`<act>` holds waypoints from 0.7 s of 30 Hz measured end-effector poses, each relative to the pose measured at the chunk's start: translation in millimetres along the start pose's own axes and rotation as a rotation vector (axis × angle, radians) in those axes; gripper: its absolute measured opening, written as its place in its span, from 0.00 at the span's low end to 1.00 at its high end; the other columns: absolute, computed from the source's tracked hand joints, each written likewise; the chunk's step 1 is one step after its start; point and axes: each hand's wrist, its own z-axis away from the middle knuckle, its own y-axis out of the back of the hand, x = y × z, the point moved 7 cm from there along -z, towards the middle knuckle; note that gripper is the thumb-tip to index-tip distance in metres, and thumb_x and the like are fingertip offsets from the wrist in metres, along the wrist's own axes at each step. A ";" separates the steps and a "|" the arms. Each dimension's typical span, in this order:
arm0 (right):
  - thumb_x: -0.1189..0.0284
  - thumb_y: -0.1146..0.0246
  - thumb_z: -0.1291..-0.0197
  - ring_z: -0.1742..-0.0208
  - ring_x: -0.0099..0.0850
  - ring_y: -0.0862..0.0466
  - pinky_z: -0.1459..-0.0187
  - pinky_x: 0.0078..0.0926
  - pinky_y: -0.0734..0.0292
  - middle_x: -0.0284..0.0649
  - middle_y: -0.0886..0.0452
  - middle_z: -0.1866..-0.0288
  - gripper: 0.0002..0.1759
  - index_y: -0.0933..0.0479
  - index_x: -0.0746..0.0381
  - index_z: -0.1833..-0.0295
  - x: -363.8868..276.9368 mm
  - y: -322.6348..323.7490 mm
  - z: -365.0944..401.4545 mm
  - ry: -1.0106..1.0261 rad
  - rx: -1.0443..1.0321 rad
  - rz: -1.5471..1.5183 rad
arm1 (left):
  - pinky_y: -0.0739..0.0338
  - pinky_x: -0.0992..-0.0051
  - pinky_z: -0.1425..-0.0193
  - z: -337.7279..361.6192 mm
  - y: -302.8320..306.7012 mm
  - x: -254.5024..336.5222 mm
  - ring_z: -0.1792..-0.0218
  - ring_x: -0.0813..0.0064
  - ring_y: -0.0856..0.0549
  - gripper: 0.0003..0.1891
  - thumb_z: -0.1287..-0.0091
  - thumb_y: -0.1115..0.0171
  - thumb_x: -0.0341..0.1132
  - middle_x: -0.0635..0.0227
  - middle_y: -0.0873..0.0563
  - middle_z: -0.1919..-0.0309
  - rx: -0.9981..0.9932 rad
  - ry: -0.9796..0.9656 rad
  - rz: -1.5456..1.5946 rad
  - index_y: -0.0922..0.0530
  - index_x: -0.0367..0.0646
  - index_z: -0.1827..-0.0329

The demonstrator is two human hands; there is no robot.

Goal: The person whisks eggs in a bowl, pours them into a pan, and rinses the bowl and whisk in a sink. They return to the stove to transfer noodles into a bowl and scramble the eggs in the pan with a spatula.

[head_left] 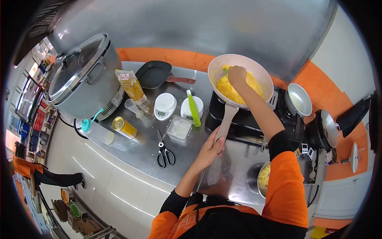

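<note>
My left hand (213,148) is wrapped round the long beige handle (227,121) of a cream-coloured frying pan (260,68). The pan is over the black stove, its inside facing me. Yellow, egg-like food (229,89) covers much of its bottom. Over the pan, my right hand (237,75) is closed on a utensil, of which only a yellow-green piece (225,69) shows beside the fingers; its working end is hidden. A bright green-handled tool (193,109) lies across one of two white kitchen scales (165,104), left of the stove.
Scissors (164,154), a clear container of white stuff (179,127), a yellow can (124,126), an oil pouch (131,85) and a dark square pan (154,74) stand left. A large cooker (85,77) is beyond. Right are another pan (298,99) and a bowl of yellow food (264,175).
</note>
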 end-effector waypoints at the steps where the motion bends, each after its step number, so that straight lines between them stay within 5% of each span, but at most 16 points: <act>1: 0.70 0.45 0.47 0.63 0.35 0.15 0.66 0.33 0.23 0.39 0.16 0.66 0.10 0.17 0.56 0.66 11.4 3.6 -5.6 -0.029 -0.003 0.035 | 0.32 0.84 0.71 -0.2 0.5 0.3 0.70 0.86 0.30 0.29 0.30 0.51 0.41 0.76 0.29 0.68 0.008 -0.001 0.006 0.48 0.42 0.30; 3: 0.71 0.45 0.47 0.60 0.38 0.16 0.63 0.39 0.22 0.44 0.17 0.62 0.11 0.18 0.58 0.63 43.5 8.6 -16.4 -0.109 -0.079 -0.014 | 0.31 0.84 0.71 0.5 1.4 0.8 0.69 0.86 0.28 0.30 0.30 0.51 0.41 0.74 0.28 0.68 0.025 -0.007 0.004 0.49 0.41 0.30; 7: 0.69 0.45 0.45 0.50 0.37 0.19 0.54 0.35 0.24 0.44 0.19 0.53 0.13 0.19 0.57 0.57 112.5 44.4 -3.6 -0.255 -0.331 0.025 | 0.30 0.82 0.70 1.8 3.8 0.0 0.68 0.84 0.25 0.32 0.30 0.51 0.42 0.71 0.26 0.68 0.044 0.021 -0.003 0.52 0.38 0.29; 12: 0.71 0.43 0.50 0.49 0.40 0.20 0.50 0.38 0.26 0.45 0.20 0.52 0.16 0.20 0.59 0.54 138.9 85.9 53.5 -0.185 -0.715 0.263 | 0.31 0.82 0.71 3.6 3.3 -1.7 0.72 0.82 0.25 0.32 0.30 0.51 0.42 0.70 0.25 0.68 -0.005 0.067 0.051 0.52 0.40 0.29; 14: 0.72 0.44 0.52 0.54 0.41 0.18 0.53 0.37 0.24 0.45 0.18 0.56 0.14 0.18 0.57 0.60 150.6 29.9 34.5 -0.062 -0.611 0.251 | 0.32 0.82 0.72 3.9 3.8 -2.8 0.74 0.83 0.27 0.31 0.30 0.51 0.41 0.70 0.26 0.67 -0.030 0.064 0.060 0.51 0.41 0.29; 21: 0.71 0.44 0.53 0.55 0.38 0.18 0.51 0.34 0.25 0.34 0.17 0.58 0.15 0.17 0.42 0.62 86.3 21.4 2.3 0.189 -0.281 0.047 | 0.34 0.82 0.72 5.1 0.8 1.3 0.76 0.84 0.31 0.29 0.30 0.52 0.39 0.75 0.29 0.66 -0.007 0.036 0.138 0.50 0.42 0.29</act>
